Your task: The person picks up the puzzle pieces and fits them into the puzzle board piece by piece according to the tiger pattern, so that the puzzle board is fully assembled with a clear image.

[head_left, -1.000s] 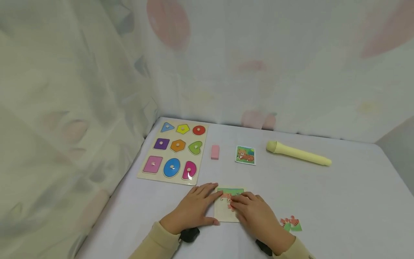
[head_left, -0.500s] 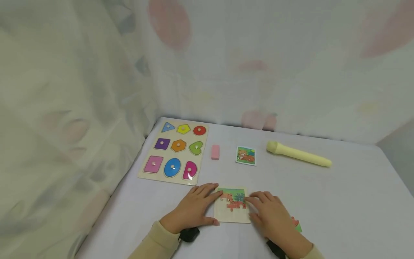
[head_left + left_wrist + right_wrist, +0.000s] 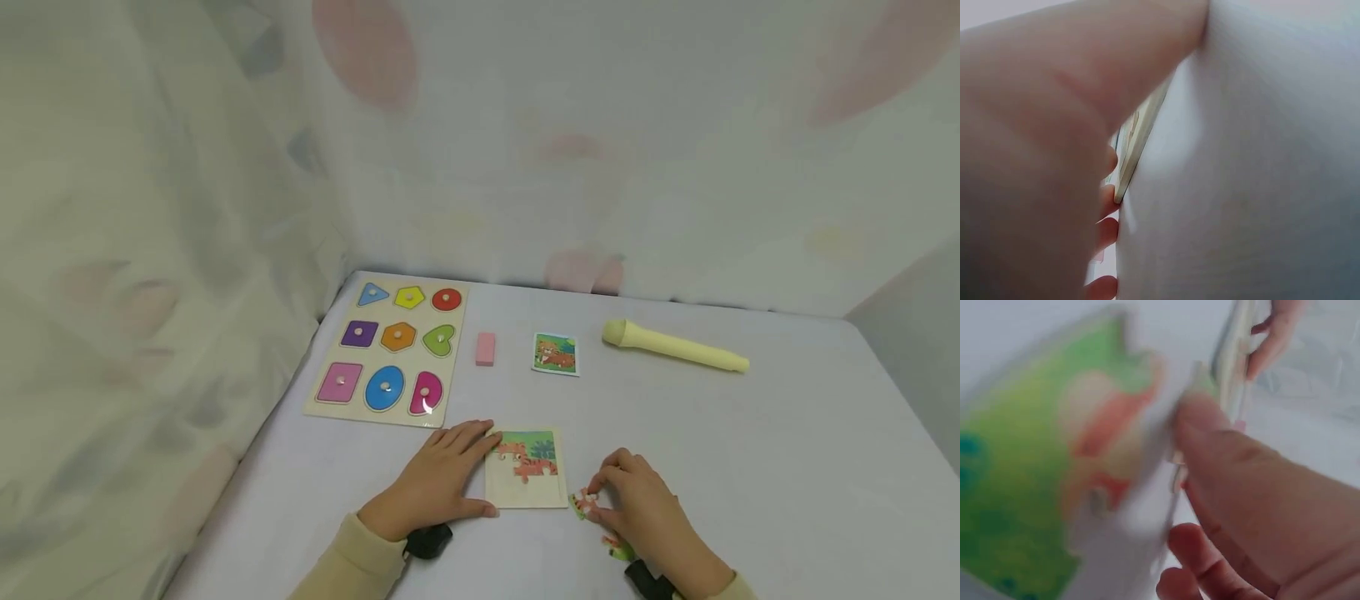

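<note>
A small square puzzle board (image 3: 528,493) lies on the white table. Tiger puzzle pieces (image 3: 537,463) fill its upper part, and bare wood shows below. My left hand (image 3: 435,479) rests along the board's left side with fingers spread, fingertips at the upper left corner and thumb near the lower left one. Just right of the board, my right hand (image 3: 637,504) pinches a red and green puzzle piece (image 3: 582,502) between thumb and fingers. Another puzzle piece (image 3: 1016,487), green with red and cream, lies near the right wrist, blurred in the right wrist view.
A shape puzzle board (image 3: 390,350) with knobbed pieces lies at the left. Behind the hands are a pink block (image 3: 485,349), a small tiger picture card (image 3: 556,355) and a pale yellow stick (image 3: 678,346) with a rounded end. Patterned cloth hangs at the left and back.
My right hand has moved from the board's right part out to the loose pieces and taken hold of one. Palm tree and tiger-body pieces show where it was. The left hand stays on the board.
</note>
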